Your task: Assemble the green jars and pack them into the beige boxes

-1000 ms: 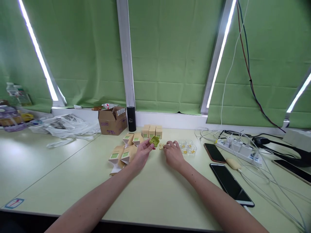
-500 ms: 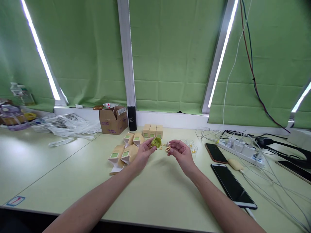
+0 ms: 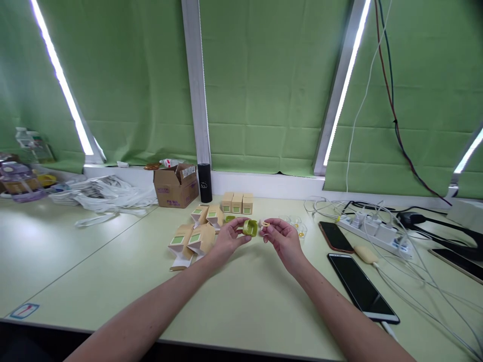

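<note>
Between its thumb and fingers, my left hand (image 3: 231, 238) holds a small green case (image 3: 250, 228), its hollow side showing. Just to the right, my right hand (image 3: 282, 239) pinches a small cream-coloured piece (image 3: 265, 224); the two held objects are apart. Behind my left fingers lies another green piece (image 3: 230, 218). Opened kraft boxes with green labels (image 3: 202, 239) lie left of my left hand. Three closed kraft boxes (image 3: 237, 203) stand in a row behind. Clear packaging with small yellow parts (image 3: 301, 230) is partly hidden beyond my right hand.
A cardboard carton (image 3: 175, 187) and a black cylinder (image 3: 205, 183) stand at the back. White straps (image 3: 109, 196) are heaped at the left. On the right are two phones (image 3: 362, 286), a power strip (image 3: 373, 234), a cream power bank (image 3: 365, 255) and loose cables.
My left hand has moved right with the green case and turned it. The cream piece in my right hand has shifted slightly right and up. A green piece now shows behind my left hand.
</note>
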`<act>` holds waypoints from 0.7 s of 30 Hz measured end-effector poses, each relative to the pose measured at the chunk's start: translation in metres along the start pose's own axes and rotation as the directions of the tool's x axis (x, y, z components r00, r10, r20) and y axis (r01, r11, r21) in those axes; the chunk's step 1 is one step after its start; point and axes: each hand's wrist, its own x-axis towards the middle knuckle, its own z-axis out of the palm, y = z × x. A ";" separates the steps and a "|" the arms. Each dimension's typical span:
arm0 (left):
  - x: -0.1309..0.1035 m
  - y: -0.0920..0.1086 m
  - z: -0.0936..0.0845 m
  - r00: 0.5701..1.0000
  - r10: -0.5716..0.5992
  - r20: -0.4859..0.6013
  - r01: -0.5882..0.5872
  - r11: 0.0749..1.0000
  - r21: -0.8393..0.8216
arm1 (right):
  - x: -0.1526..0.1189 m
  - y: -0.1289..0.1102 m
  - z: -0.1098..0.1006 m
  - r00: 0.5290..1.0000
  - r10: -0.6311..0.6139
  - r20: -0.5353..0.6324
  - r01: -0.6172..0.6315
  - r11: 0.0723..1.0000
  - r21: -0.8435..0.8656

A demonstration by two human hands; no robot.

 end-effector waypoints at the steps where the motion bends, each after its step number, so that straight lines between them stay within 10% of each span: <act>1: 0.000 -0.001 0.000 1.000 -0.001 0.005 0.001 1.000 0.004 | -0.001 -0.001 0.001 1.000 -0.025 0.005 0.025 0.999 -0.033; 7: -0.001 0.000 0.002 1.000 -0.003 0.031 0.002 1.000 0.029 | -0.010 0.002 0.005 0.970 -0.237 0.059 0.240 0.881 -0.407; 14: -0.004 0.005 0.005 0.998 0.004 0.062 -0.007 0.998 0.055 | -0.015 0.004 0.005 0.737 -0.543 0.403 0.635 0.350 -0.689; 21: -0.005 0.003 0.008 0.994 0.036 0.106 -0.047 0.994 0.102 | -0.014 0.001 0.003 0.631 -0.597 0.496 0.606 -0.021 -0.795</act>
